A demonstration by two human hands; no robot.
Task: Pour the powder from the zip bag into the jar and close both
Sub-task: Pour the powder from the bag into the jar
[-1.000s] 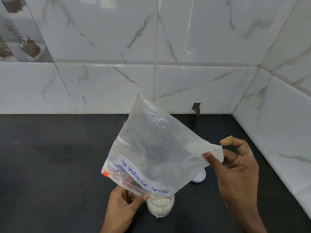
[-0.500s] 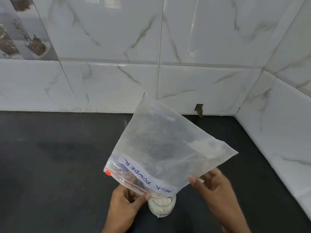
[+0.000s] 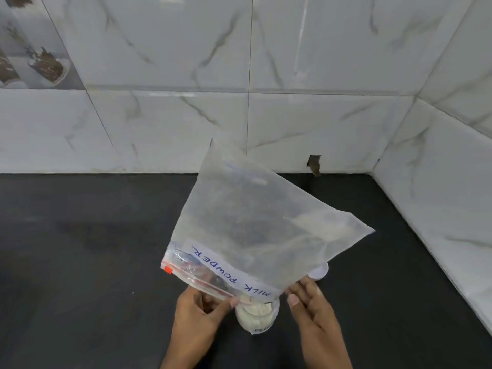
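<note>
A clear zip bag (image 3: 255,222) labelled "MILK POWDER" is tipped upside down, its open mouth over a small glass jar (image 3: 257,314) holding white powder. A little powder clings inside the raised corner of the bag. My left hand (image 3: 197,315) pinches the bag's zip edge right beside the jar's mouth. My right hand (image 3: 310,307) is at the bag's lower right edge, fingers touching the plastic from below. The jar's white lid (image 3: 319,271) lies on the counter just behind the jar, partly hidden by the bag.
The jar stands on a black counter (image 3: 93,249) in a corner of white marble-look tiled walls (image 3: 439,182). A small chipped hole (image 3: 314,165) shows in the back wall at counter level.
My right hand let go of the bag's raised far corner and came down to the lower edge near the jar. The bag stays inverted over the jar, held by my left hand.
</note>
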